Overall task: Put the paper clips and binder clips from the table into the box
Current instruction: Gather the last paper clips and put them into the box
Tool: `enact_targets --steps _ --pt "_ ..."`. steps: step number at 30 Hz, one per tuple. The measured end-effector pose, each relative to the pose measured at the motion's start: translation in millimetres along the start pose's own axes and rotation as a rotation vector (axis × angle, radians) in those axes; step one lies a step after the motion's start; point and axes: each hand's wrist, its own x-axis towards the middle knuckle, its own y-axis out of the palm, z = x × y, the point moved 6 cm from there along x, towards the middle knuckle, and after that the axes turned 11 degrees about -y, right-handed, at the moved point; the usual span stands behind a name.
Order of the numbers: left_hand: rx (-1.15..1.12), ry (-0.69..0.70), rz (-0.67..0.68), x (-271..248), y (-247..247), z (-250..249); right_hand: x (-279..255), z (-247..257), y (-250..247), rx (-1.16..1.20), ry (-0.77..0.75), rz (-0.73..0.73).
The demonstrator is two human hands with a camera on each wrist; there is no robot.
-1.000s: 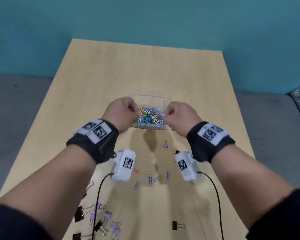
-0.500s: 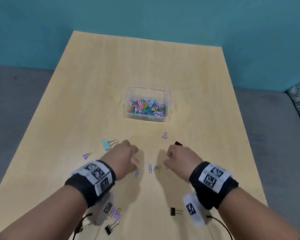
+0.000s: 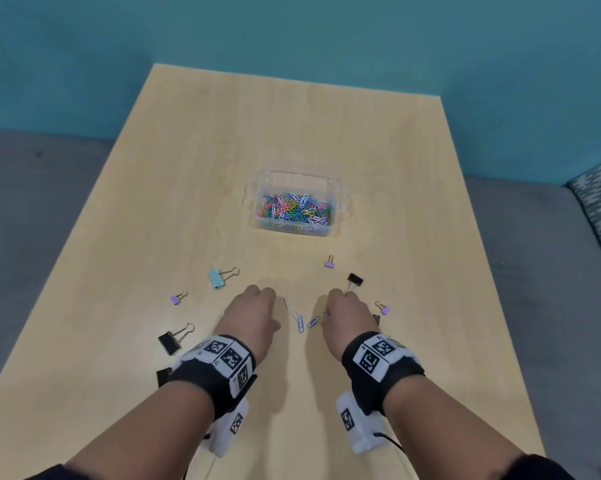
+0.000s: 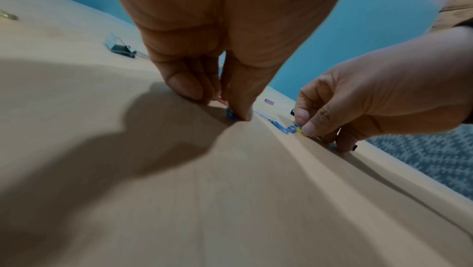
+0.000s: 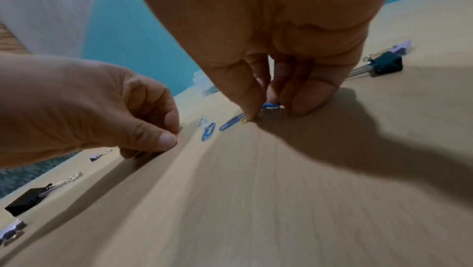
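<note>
A clear plastic box point(image 3: 337, 192) holding several colourful paper clips stands mid-table. Nearer me, several loose blue and white paper clips point(image 3: 298, 319) lie between my hands. My left hand point(image 3: 257, 306) is down on the table; in the left wrist view its thumb and fingertips point(image 4: 188, 87) pinch together over a blue paper clip point(image 4: 229, 115) and a red one. My right hand point(image 3: 340, 308) does the same: its thumb presses a yellow paper clip point(image 5: 244, 120) while a blue paper clip point(image 5: 270, 106) sits between thumb and fingers point(image 5: 307, 99).
Binder clips lie scattered on the wooden table point(image 3: 292, 116): teal point(image 3: 217, 278), purple point(image 3: 176, 299), black point(image 3: 170, 342) and another black point(image 3: 163, 375) on the left; purple point(image 3: 330, 262), black point(image 3: 355, 281) and purple point(image 3: 383, 308) on the right. Grey floor surrounds the table.
Both hands have come back from the box to the near loose paper clips and dropped to the table, where their fingertips now close on clips.
</note>
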Motion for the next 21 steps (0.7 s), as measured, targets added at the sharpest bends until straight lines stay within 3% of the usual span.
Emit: enact_targets --steps 2,6,10,17,21 --pt "-0.011 -0.049 -0.012 -2 1 2 3 -2 2 -0.008 -0.001 0.018" --pt "-0.031 -0.006 -0.037 -8 3 -4 5 -7 4 0.011 -0.024 0.019" --pt "-0.103 -0.117 -0.061 -8 -3 9 3 -8 2 -0.046 -0.057 0.006" --pt "-0.006 -0.125 -0.040 -10 -4 14 7 -3 0 -0.091 -0.068 0.064" --pt "0.101 -0.137 0.021 -10 3 16 4 2 -1 -0.155 -0.150 0.079"
